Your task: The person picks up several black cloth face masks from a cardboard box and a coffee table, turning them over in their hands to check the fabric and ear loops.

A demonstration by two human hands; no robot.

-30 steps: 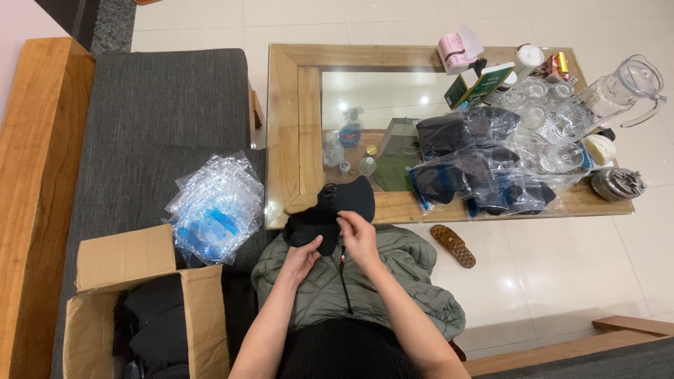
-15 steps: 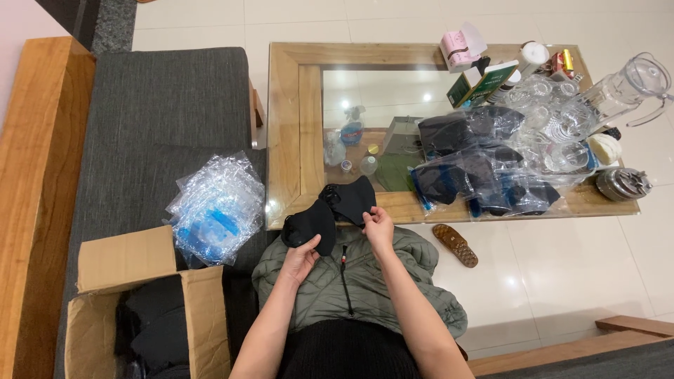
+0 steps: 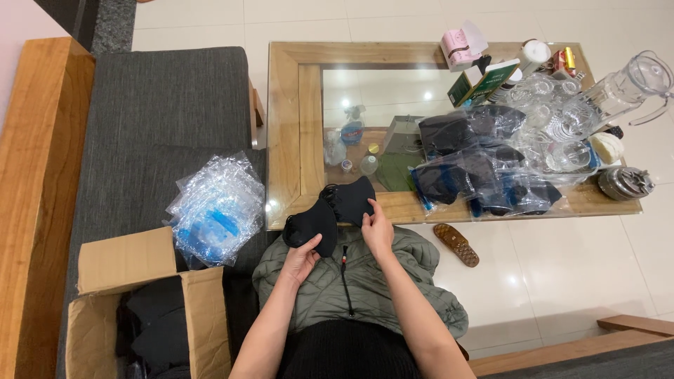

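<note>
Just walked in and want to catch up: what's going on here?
A person seated on the grey sofa holds two black fabric pieces up over their lap, the left hand on one piece and the right hand on the other. A pile of clear plastic bags lies on the cushion beside an open cardboard box holding dark items. More bagged dark pieces cover the glass-topped coffee table.

Home living room, grey sofa, glass-topped wooden coffee table, tiled floor
</note>
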